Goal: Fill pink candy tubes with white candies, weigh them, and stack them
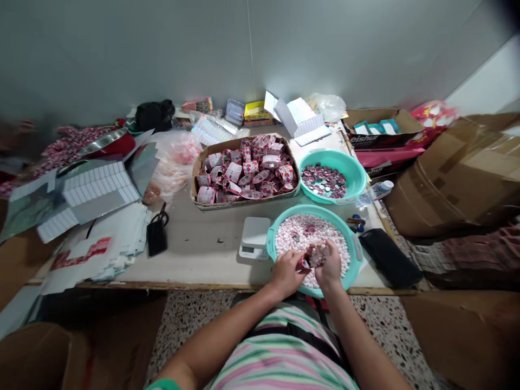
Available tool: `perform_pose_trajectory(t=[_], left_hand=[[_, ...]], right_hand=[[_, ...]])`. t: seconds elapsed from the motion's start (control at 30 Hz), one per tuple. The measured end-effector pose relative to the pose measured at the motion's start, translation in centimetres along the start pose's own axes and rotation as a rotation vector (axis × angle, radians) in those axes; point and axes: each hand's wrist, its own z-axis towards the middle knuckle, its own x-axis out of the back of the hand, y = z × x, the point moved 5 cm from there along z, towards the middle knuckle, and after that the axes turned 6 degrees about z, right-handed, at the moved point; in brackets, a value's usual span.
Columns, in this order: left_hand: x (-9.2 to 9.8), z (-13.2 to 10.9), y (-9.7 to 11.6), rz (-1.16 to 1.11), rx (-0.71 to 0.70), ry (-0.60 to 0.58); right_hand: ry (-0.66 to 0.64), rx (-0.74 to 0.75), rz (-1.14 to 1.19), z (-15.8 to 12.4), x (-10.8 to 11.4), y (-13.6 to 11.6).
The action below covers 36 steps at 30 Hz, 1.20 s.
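Both hands meet over the near teal basin (352,238), which is full of small white and pink pieces. My left hand (286,272) is closed, pinching a small red piece (303,264) at its fingertips. My right hand (330,264) is cupped and closed around a small clear container (318,253) that holds some of the white pieces. The two hands touch each other above the basin's near rim.
A small white scale (254,237) sits left of the basin. Behind are a second teal basin (353,168) of dark red caps and a cardboard tray (203,157) of patterned packs. A black case (390,255) lies right; cardboard boxes (455,173) stand beyond; label sheets (97,184) lie left.
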Motion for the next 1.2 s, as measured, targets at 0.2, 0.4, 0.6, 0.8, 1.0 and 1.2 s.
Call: perform_pose_trajectory(t=[0.2,0.4,0.6,0.8,1.0,1.2], left_hand=[[-0.6,0.3,-0.4,-0.047,0.046,0.029],[-0.7,0.5,-0.2,-0.072,0.014,0.022],[-0.9,-0.1,-0.7,-0.187,0.118,0.043],[-1.1,-0.1,-0.9,-0.237,0.134,0.069],[-1.3,0.0,-0.9,-0.295,0.126,0.063],[-1.0,-0.3,-0.8,-0.316,0.160,0.087]], right_hand=[[0.025,0.084,-0.045,-0.6,-0.7,-0.7],[0.034,0.094,-0.050,-0.2,-0.5,-0.7],[0.025,0.078,-0.071,-0.3,-0.1,-0.5],[-0.014,0.082,-0.107,-0.4,-0.6,-0.6],[0.015,0.101,-0.163,-0.6,-1.3,-0.8],[0.008,0.111,-0.258,-0.5,-1.8,-0.6]])
